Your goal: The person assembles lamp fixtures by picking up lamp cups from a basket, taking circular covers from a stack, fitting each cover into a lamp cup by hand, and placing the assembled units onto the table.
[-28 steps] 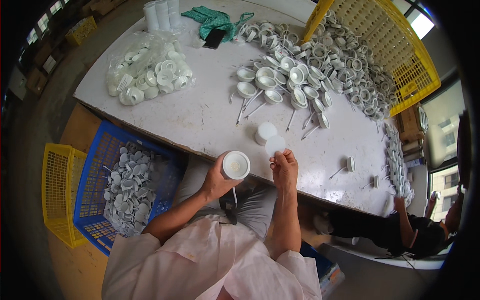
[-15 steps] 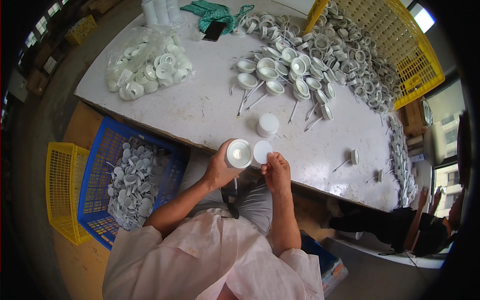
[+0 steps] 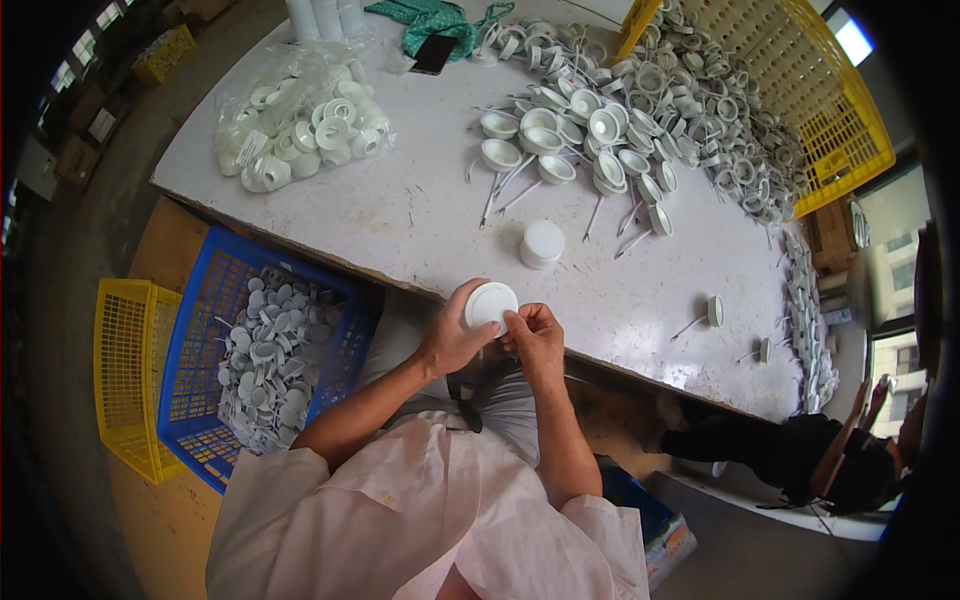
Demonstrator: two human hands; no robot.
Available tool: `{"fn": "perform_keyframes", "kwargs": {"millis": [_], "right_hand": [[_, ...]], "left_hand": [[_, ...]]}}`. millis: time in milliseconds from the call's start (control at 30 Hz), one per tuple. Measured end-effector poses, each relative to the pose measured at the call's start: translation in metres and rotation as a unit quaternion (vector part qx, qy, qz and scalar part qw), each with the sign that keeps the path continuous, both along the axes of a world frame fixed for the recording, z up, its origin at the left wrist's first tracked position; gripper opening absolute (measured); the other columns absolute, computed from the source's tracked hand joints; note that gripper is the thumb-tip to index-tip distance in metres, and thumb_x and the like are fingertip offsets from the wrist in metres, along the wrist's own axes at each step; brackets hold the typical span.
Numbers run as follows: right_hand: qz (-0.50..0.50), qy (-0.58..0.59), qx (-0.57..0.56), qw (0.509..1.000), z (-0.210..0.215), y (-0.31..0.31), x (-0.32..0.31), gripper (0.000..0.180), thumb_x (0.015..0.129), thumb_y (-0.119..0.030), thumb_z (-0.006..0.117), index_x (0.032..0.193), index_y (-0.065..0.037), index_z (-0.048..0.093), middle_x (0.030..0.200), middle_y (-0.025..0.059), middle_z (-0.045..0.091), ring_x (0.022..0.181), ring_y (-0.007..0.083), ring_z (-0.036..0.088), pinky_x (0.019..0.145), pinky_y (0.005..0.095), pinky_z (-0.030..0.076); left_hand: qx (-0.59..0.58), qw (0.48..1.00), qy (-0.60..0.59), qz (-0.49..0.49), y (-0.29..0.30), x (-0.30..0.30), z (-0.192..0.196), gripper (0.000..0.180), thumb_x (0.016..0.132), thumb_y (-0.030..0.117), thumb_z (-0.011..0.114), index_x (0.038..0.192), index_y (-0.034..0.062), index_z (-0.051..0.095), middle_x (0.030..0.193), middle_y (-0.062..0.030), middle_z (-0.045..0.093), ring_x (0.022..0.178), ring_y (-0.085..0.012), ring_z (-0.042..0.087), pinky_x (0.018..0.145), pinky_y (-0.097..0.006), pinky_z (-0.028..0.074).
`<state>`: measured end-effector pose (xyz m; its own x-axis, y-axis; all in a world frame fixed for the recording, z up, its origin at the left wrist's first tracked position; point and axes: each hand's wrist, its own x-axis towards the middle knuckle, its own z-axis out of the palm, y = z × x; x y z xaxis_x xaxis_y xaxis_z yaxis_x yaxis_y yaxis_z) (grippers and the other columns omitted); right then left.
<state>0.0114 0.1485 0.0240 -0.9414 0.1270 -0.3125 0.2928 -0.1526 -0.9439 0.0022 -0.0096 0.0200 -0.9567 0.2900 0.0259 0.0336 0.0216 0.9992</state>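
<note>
Housing (image 3: 491,306), round and white, is held up near the counter's (image 3: 400,235) front edge, above the lap. The left hand (image 3: 450,328) wraps it from the left, thumb over its front; the right hand (image 3: 533,338) pinches at its lower right rim, fingers bent. Its smooth white front looks closed, so this piece seems nearly done, though whether the front is fully seated I cannot tell.

Just beyond, a short white stack (image 3: 542,245), probably of thin discs, stands on the counter. Farther back, open wired cups (image 3: 540,141) lie in a heap, apparently waiting, with a larger pile (image 3: 745,150) against a yellow crate (image 3: 858,110). To the left, the blue basket (image 3: 178,400) holds many flat-faced pieces (image 3: 268,365), likely finished ones. A clear bag (image 3: 300,125) of white rings sits on the counter's far left.
</note>
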Motion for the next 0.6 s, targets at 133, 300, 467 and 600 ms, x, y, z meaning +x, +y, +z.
{"fn": "perform_keyframes", "kwargs": {"millis": [133,300,467,600], "right_hand": [[-0.005,0.003,-0.012,1.000,0.000,-0.004,0.000,0.020,0.080,-0.013,0.069,0.083,-0.003,0.052,0.069,0.0033,0.057,0.054,0.0084,0.053,0.048,0.0204,0.042],[0.005,-0.014,-0.020,1.000,-0.005,-0.004,0.000,0.018,0.084,-0.011,0.069,0.084,-0.008,0.051,0.068,0.0000,0.056,0.053,0.0062,0.054,0.047,0.0190,0.046],[0.007,-0.003,-0.011,1.000,-0.003,-0.005,0.002,0.018,0.085,-0.012,0.068,0.083,-0.008,0.051,0.067,-0.0003,0.056,0.052,0.0062,0.053,0.047,0.0192,0.045],[0.010,0.022,-0.001,1.000,-0.002,-0.007,0.006,0.020,0.085,-0.014,0.068,0.082,-0.008,0.050,0.064,-0.0006,0.055,0.051,0.0058,0.052,0.046,0.0186,0.043]], "left_hand": [[-0.004,0.999,-0.008,0.033,0.000,0.001,-0.002,0.055,0.085,0.018,0.061,0.133,0.0017,0.037,0.116,-0.0150,0.055,0.102,-0.0207,0.057,0.085,-0.032,0.049],[0.000,1.000,-0.008,0.029,-0.002,0.001,-0.006,0.053,0.089,0.018,0.061,0.133,0.0017,0.037,0.116,-0.0133,0.055,0.104,-0.0189,0.055,0.086,-0.031,0.048],[-0.002,1.000,0.011,0.028,-0.003,0.000,-0.007,0.050,0.089,0.016,0.060,0.132,0.0028,0.039,0.114,-0.0117,0.057,0.102,-0.0173,0.056,0.088,-0.031,0.047],[0.023,0.999,-0.010,0.040,-0.002,0.000,-0.006,0.048,0.083,0.014,0.059,0.127,0.0017,0.045,0.108,-0.0131,0.059,0.097,-0.0182,0.057,0.086,-0.030,0.046]]}}
